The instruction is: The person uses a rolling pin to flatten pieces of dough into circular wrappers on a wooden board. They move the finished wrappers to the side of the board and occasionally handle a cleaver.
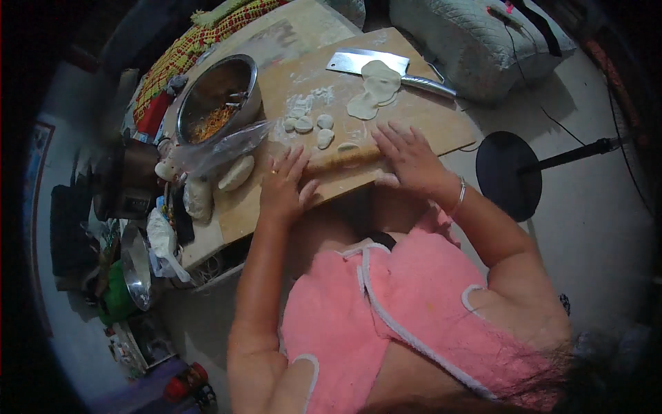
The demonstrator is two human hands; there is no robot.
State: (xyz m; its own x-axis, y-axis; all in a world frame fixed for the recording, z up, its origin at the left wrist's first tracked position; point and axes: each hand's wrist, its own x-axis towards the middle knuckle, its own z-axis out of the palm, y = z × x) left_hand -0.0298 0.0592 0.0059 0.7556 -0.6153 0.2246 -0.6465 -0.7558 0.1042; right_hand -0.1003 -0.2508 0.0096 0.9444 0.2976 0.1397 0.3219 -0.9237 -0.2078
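A wooden rolling pin (341,159) lies across the near part of a wooden board (439,124). My left hand (283,186) is on its left end and my right hand (411,160) on its right end. On both hands the fingers reach over the far side, with the thumbs nearer me. A small flattened dough piece (348,147) shows at the pin's far edge; part of it may be hidden. Beyond it sit several small dough pieces (304,124) beside scattered flour (307,102). Thin dough wrappers (380,85) overlap in a pile, partly covering a cleaver (351,59).
Left of the board's middle stands a metal bowl (253,98) of chopped filling (214,124). A clear plastic bag (222,150) and a dough log (237,173) lie nearer me. A black round-based stand (509,176) is on the floor at right, near a covered seat (465,57).
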